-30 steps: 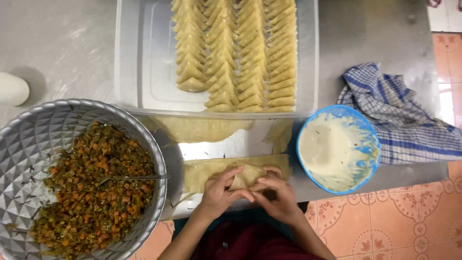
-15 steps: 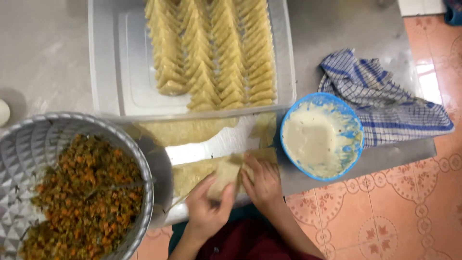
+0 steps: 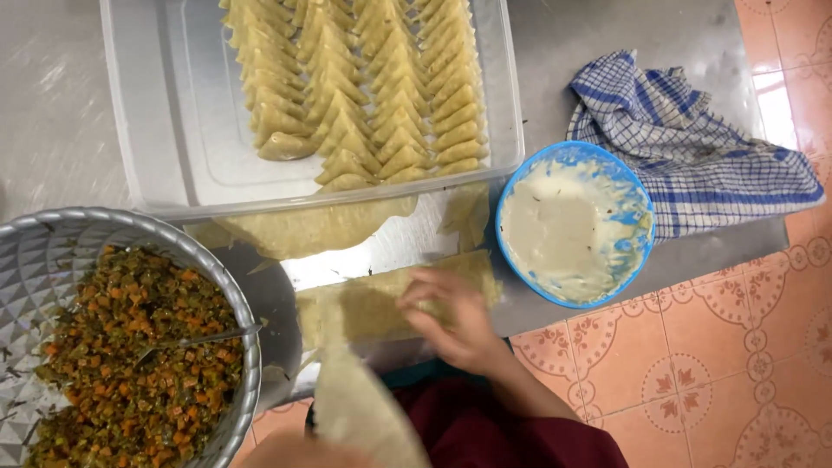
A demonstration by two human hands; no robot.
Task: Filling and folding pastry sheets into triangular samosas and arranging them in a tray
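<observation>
Just below the clear plastic tray (image 3: 156, 130) of folded pastry triangles (image 3: 364, 95), a stack of thin pale dough strips (image 3: 364, 303) lies on the steel desk (image 3: 52, 113), its long axis running left to right. The right hand (image 3: 455, 321) rests on the stack's right end, fingers (image 3: 425, 290) curled loosely onto the top sheet; whether they pinch it I cannot tell through the blur. Nearer the body than the stack, the left hand (image 3: 295, 451) shows only at the frame's bottom edge, and a single pale dough strip (image 3: 360, 407) rises from it towards the stack; its grip is hidden. So the stack lies directly under the right hand. Left of the stack sits a faceted metal bowl (image 3: 52, 260) of chopped orange-green filling (image 3: 130, 355) with a spoon (image 3: 195, 341); to the right, a blue bowl (image 3: 637, 251) of white paste (image 3: 563, 230) and a blue checked cloth (image 3: 685, 147).
</observation>
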